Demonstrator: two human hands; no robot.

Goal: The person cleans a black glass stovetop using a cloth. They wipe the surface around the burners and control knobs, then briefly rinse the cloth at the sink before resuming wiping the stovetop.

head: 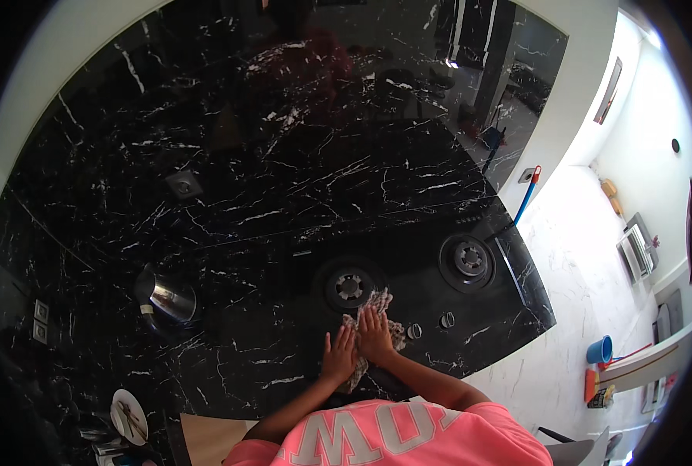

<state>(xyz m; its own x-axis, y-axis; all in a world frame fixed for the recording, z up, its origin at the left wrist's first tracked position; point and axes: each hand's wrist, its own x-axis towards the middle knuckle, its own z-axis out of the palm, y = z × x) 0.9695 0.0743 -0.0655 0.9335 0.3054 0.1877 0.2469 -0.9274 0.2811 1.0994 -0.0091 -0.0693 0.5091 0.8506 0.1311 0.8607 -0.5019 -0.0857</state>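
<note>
A crumpled checked cloth lies on the black glass gas hob, between the left burner and the front edge. My right hand presses flat on the cloth, fingers pointing away from me. Beside it, my left hand rests palm down at the cloth's left side, fingers extended; whether it bears on cloth or hob is partly hidden. Two control knobs stand just right of the cloth. The right burner is farther back.
On the black marbled counter, a shiny metal kettle stands to the left. A white plate with cutlery sits at lower left. A blue-handled stick leans by the right counter edge. A blue bucket stands on the floor at right.
</note>
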